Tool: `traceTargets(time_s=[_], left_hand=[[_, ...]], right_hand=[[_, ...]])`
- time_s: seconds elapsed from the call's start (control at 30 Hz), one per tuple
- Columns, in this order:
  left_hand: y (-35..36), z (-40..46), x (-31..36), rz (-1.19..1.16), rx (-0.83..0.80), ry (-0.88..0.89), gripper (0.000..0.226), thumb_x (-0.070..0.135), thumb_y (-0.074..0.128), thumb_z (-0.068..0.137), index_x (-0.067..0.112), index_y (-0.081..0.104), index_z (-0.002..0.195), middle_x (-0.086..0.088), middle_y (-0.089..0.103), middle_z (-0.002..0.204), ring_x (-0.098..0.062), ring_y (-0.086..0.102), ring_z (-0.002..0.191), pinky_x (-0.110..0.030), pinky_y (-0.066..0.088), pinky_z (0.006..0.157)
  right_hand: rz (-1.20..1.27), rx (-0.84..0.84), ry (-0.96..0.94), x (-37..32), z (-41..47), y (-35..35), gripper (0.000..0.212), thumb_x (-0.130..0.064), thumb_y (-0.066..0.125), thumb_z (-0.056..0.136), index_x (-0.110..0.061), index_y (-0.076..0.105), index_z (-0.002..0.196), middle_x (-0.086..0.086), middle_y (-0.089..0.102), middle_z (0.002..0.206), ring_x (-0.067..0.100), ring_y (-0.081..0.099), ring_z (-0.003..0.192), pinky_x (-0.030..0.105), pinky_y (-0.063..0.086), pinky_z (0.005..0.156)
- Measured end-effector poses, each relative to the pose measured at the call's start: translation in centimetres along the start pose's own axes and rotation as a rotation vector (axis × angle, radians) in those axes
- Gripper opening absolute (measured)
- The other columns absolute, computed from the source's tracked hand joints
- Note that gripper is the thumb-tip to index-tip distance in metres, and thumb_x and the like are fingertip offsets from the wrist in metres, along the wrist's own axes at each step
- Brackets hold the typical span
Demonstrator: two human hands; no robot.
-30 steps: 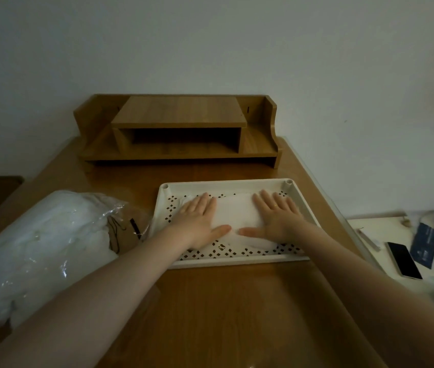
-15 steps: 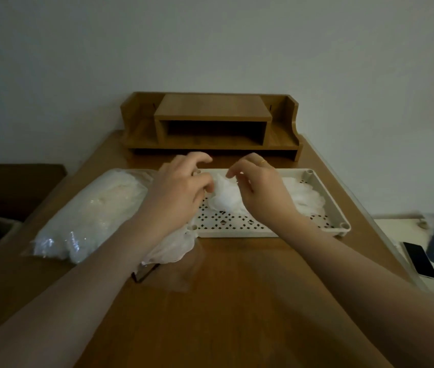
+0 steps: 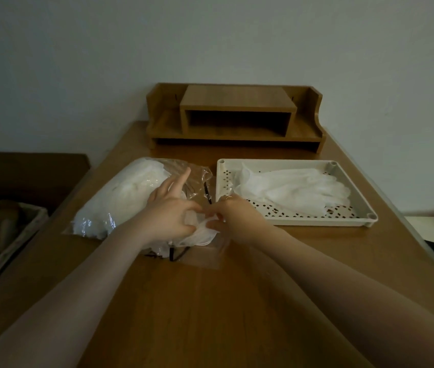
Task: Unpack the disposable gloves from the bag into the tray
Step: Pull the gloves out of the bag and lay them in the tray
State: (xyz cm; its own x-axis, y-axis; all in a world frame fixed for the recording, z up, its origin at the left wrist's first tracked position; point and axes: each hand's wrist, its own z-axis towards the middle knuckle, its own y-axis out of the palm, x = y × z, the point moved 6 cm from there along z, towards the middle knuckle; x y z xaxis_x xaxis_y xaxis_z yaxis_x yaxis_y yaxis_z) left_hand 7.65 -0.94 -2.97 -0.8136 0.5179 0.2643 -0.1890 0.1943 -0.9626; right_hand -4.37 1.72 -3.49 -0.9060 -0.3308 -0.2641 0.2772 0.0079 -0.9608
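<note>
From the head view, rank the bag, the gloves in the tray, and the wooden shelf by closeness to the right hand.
From the right hand:
1. Bag, touching, on its left.
2. Gloves in the tray, right and beyond.
3. Wooden shelf, at the desk's back.

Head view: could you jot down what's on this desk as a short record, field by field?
bag: clear plastic, stuffed with white gloves, left of the tray
tray: white, perforated floor, gloves lying flat inside
left hand: at the bag's mouth, pinching a glove
right hand: pinching the same glove
shelf: wooden, at the desk's far end
</note>
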Motion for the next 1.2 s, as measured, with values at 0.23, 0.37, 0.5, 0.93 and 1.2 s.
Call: traceTargets(time_s=[0.23,0.37,0.5,0.93,1.2], left_hand=[[0.1,0.3,-0.6,0.015,0.074,0.005,0.018,0.036,0.057,0.09,0.035,0.069,0.104,0.008,-0.01,0.158,-0.021,-0.006,0.145,-0.046,0.003,0.117],[-0.8,0.2,-0.8,0.095,0.112,-0.032,0.018,0.03,0.049,0.094,0.034,0.066,0.091,0.004,-0.004,0.159,-0.024,-0.001,0.145,-0.045,0.007,0.117],[-1.1,0.0,-0.9,0.159,0.147,-0.078,0.023,0.028,0.046,0.095,0.025,0.069,0.093,0.0,0.003,0.159,-0.024,0.006,0.145,-0.04,0.011,0.115],[-2.0,-3.0,6.2,0.239,0.68,0.656,0.027,0.035,0.047,0.09,0.014,0.063,0.098,-0.005,0.064,0.095,-0.018,0.056,0.088,-0.029,0.042,0.076],[0.9,-0.5,4.1,0.478,0.191,0.113,0.025,0.027,0.038,0.099,0.017,0.058,0.108,0.001,0.062,0.089,-0.018,0.062,0.079,-0.026,0.042,0.063]], right_hand=[[0.613,0.098,0.13,1.7,-0.4,-2.1,0.014,-0.017,0.057,0.092,-0.02,0.06,0.079,-0.006,0.055,0.09,0.011,0.052,0.087,0.028,0.044,0.082],[0.945,0.183,0.178,2.2,-0.9,-2.9,0.018,-0.015,0.044,0.099,-0.012,0.052,0.083,0.0,0.051,0.081,0.014,0.05,0.078,0.027,0.043,0.075],[1.134,0.322,0.263,2.9,-0.9,-4.1,0.02,-0.018,0.038,0.102,-0.008,0.049,0.087,0.004,0.052,0.082,0.015,0.053,0.072,0.025,0.048,0.066],[1.549,0.283,0.444,2.8,-0.5,-4.0,0.016,-0.014,0.043,0.101,-0.002,0.054,0.099,0.011,0.059,0.082,0.016,0.061,0.059,0.024,0.055,0.057],[1.891,0.666,0.42,5.7,-1.8,-6.8,0.017,-0.018,0.048,0.098,-0.006,0.057,0.105,0.006,0.058,0.08,0.014,0.057,0.065,0.025,0.052,0.057]])
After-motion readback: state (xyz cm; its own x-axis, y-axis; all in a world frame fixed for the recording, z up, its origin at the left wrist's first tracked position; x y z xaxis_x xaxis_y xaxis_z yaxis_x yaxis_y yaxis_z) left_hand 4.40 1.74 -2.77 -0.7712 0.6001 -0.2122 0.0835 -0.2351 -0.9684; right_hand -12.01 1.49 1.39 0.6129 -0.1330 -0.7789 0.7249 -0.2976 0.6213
